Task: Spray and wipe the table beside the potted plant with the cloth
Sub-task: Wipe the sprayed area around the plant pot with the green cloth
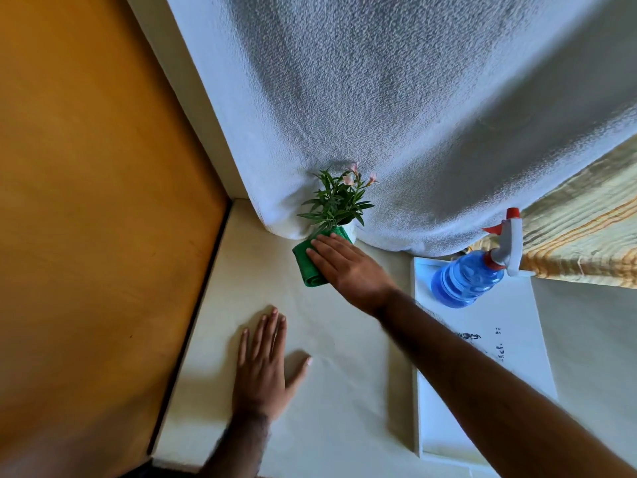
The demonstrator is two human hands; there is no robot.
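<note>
A small potted plant (337,201) with green leaves and pale pink flowers stands at the back of the cream table (344,391), against a white curtain. Just in front of it lies a folded green cloth (306,265), pressed flat to the table under my right hand (344,267), whose fingers stretch over it toward the pot. My left hand (265,367) rests flat on the table nearer to me, fingers spread, holding nothing. A blue spray bottle (468,277) with a white and red trigger stands to the right on a white board.
A white board (499,357) with dark print covers the table's right part. The white curtain (413,115) hangs along the back, with a striped yellow fabric (586,229) at the right. An orange-brown wall (96,201) borders the table's left edge.
</note>
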